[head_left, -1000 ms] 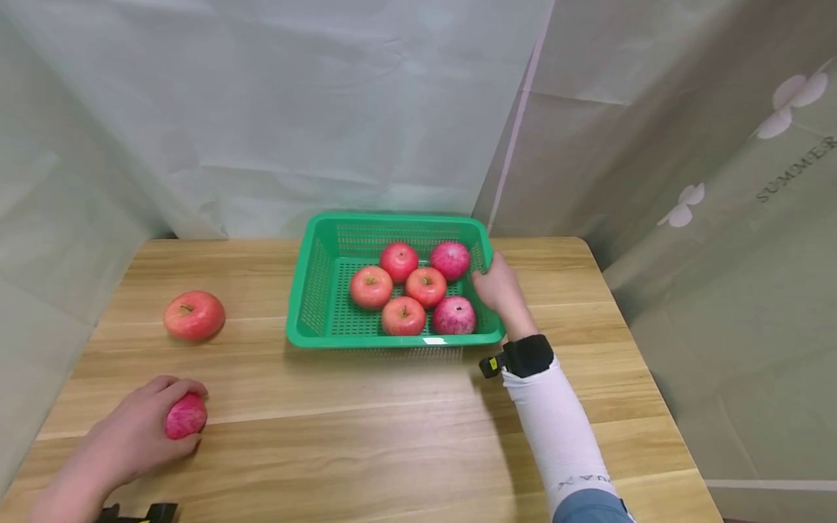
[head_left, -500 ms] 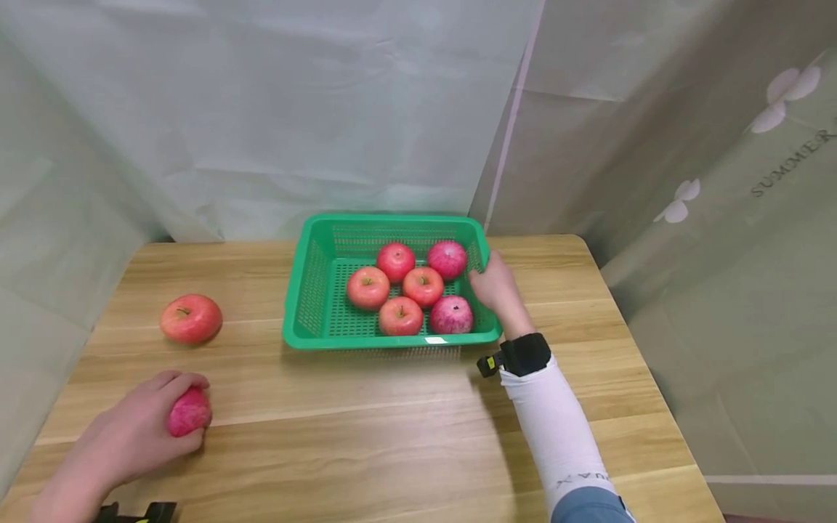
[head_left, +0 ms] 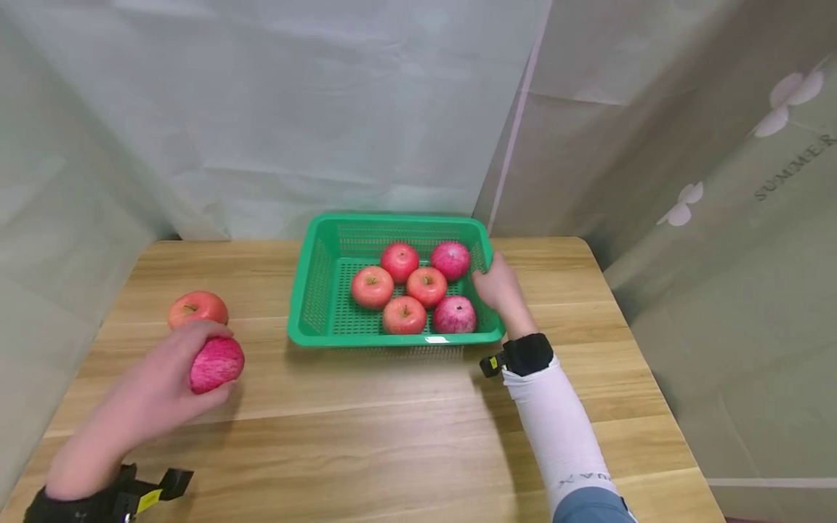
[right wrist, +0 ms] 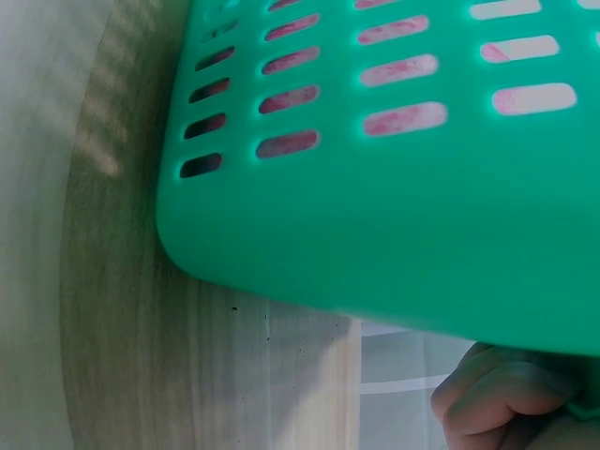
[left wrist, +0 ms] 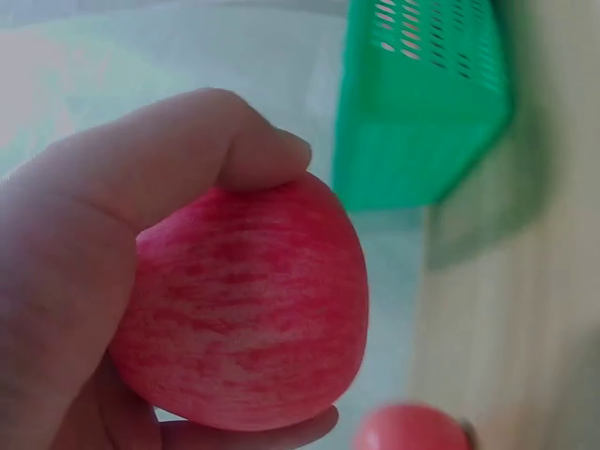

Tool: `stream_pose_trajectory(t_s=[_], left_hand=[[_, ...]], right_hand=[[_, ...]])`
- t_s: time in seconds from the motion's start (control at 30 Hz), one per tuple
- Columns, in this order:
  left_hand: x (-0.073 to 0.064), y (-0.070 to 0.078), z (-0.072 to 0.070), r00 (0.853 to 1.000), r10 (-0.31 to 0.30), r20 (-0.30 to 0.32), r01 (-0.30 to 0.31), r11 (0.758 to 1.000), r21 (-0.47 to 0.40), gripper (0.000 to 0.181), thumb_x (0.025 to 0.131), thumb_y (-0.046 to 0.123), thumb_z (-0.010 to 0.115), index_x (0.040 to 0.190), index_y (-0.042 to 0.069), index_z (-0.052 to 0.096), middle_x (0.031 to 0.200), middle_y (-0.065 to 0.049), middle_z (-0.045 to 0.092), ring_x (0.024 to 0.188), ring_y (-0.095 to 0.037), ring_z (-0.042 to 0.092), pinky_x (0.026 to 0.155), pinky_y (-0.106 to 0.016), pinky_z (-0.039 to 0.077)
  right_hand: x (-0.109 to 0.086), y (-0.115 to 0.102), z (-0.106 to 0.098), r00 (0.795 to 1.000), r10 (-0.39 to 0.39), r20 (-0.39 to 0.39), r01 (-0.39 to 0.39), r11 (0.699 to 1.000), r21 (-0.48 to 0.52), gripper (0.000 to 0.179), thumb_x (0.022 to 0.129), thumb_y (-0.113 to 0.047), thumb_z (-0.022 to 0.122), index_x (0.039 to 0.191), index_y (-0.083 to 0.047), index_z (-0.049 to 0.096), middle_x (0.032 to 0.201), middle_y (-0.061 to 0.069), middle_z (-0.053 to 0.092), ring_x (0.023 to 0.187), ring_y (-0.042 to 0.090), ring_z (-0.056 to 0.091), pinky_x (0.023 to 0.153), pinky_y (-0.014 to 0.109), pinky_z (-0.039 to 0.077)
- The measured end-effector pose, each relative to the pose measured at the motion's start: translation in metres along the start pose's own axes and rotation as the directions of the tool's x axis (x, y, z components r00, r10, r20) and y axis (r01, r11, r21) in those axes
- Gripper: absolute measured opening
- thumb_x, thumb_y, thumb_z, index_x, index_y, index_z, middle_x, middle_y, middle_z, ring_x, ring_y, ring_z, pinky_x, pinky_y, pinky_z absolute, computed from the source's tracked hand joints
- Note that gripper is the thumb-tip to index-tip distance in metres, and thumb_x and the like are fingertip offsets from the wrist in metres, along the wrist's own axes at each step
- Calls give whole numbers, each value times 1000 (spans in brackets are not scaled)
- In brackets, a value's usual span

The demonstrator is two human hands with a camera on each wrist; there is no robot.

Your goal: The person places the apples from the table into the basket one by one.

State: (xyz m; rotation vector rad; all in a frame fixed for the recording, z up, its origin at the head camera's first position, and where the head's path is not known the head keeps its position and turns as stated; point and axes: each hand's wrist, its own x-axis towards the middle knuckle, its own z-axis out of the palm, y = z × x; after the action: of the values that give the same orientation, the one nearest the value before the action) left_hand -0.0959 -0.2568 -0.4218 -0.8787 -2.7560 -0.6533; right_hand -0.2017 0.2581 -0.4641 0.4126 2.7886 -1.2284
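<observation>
My left hand (head_left: pixel 163 385) grips a dark pink streaked apple (head_left: pixel 217 365) between thumb and fingers, raised off the table; the left wrist view shows the same apple (left wrist: pixel 248 305) up close. Just behind it on the table lies an orange-red apple (head_left: pixel 197 305), partly covered by the hand. My right hand (head_left: pixel 498 287) holds the right rim of a green plastic basket (head_left: pixel 314 290). Its curled fingers (right wrist: pixel 506 398) show under the rim in the right wrist view. Inside the basket are several apples, among them a pink one (head_left: pixel 450 260) and a paler red one (head_left: pixel 373 288).
The basket stands near the back edge of a wooden table (head_left: pixel 366 450). Behind and at both sides hang pale grey sheets (head_left: pixel 314 109), with printed lettering on the right one. A black camera strap (head_left: pixel 528 354) sits on the right wrist.
My left hand has lifted the pink apple and moved it forward and to the right, closer to the orange-red apple. The right hand and the basket stay in place.
</observation>
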Motion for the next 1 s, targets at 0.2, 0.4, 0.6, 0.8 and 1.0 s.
stream_pose_trajectory(t_s=[0.2, 0.4, 0.6, 0.8, 1.0], left_hand=[[38, 21, -8, 998, 41, -45, -42, 999, -14, 69, 69, 19, 98, 126, 7, 62, 118, -2, 64, 102, -22, 59, 71, -44, 59], [69, 38, -7, 999, -18, -40, 16, 999, -50, 68, 82, 31, 94, 136, 7, 61, 128, -10, 63, 108, -29, 62, 76, -53, 60], [98, 45, 1, 1000, -13, -3, 12, 995, -102, 55, 87, 38, 90, 132, 15, 68, 129, -8, 59, 105, -27, 62, 77, -49, 59], [128, 47, 12, 998, 16, 64, -10, 995, -97, 53, 85, 34, 91, 129, 18, 67, 127, -7, 58, 107, -26, 60, 79, -48, 60], [157, 42, 22, 990, 64, 122, -52, 994, -99, 59, 77, 22, 92, 130, 14, 66, 128, -9, 57, 105, -28, 61, 78, -47, 60]], right_hand=[[1, 2, 1, 1000, 0, -2, 0, 1000, 5, 59, 106, -23, 56, 154, 5, 37, 139, 30, 57, 126, 44, 59, 96, 61, 56], [0, 1, 1, 1000, -6, -2, 6, 1000, -7, 60, 106, -23, 54, 155, 6, 36, 139, 30, 56, 126, 44, 59, 97, 61, 55], [0, 0, 0, 1000, -11, -8, 11, 1000, -8, 60, 106, -23, 54, 156, 6, 35, 139, 29, 56, 125, 43, 59, 97, 61, 55], [1, 1, 0, 1000, -2, -11, 2, 1000, -15, 62, 106, -24, 54, 157, 6, 34, 142, 30, 55, 127, 43, 58, 98, 61, 55], [-1, 0, 0, 1000, -5, -8, 5, 1000, -8, 61, 106, -23, 55, 156, 6, 35, 141, 29, 56, 126, 43, 59, 98, 61, 54]])
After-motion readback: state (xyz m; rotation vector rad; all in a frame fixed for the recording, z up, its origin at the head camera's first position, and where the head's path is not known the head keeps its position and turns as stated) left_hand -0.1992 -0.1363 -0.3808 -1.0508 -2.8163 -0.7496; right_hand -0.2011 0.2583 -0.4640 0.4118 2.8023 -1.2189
